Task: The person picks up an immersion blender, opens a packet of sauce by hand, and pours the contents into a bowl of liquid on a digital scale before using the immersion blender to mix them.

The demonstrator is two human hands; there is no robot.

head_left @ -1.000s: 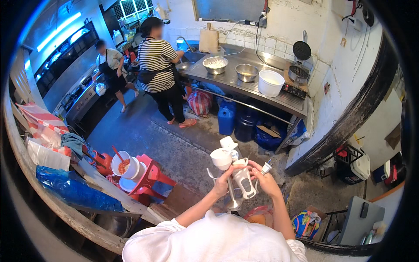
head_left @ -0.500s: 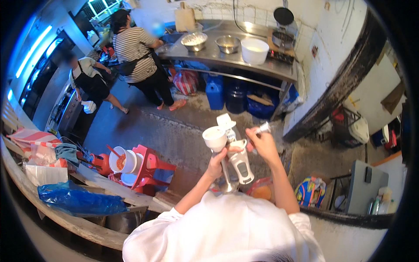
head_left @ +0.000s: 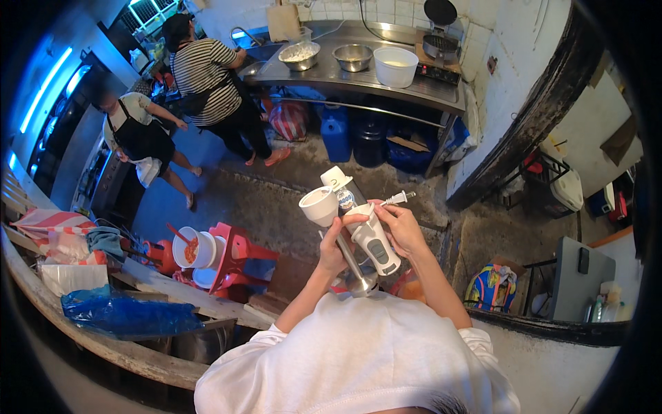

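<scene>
In front of my chest my left hand (head_left: 332, 250) is closed around hand blender parts. Among them are the metal blending shaft (head_left: 353, 262), a white cup-shaped collar (head_left: 318, 205) at its top, and a white-capped piece (head_left: 337, 178) with a blue-printed clear side. Beside the shaft, the blender's white motor handle (head_left: 376, 240) tilts downward, its grey button panel facing up. My right hand (head_left: 402, 231) has its fingers closed at the handle's upper end, by the white power plug (head_left: 398, 199), whose prongs point right. Part of the right hand's grip is hidden behind the handle.
A steel counter (head_left: 310, 74) with bowls, a white tub (head_left: 396, 67) and a waffle iron (head_left: 441, 41) stands ahead. Two people are at the left. A red plastic stool (head_left: 238, 252) with buckets is near left; a wooden ledge (head_left: 103, 348) curves beside me.
My right hand has moved left with the plug, up against the motor handle. The blender parts have shifted slightly up and left. One person at the left has turned somewhat.
</scene>
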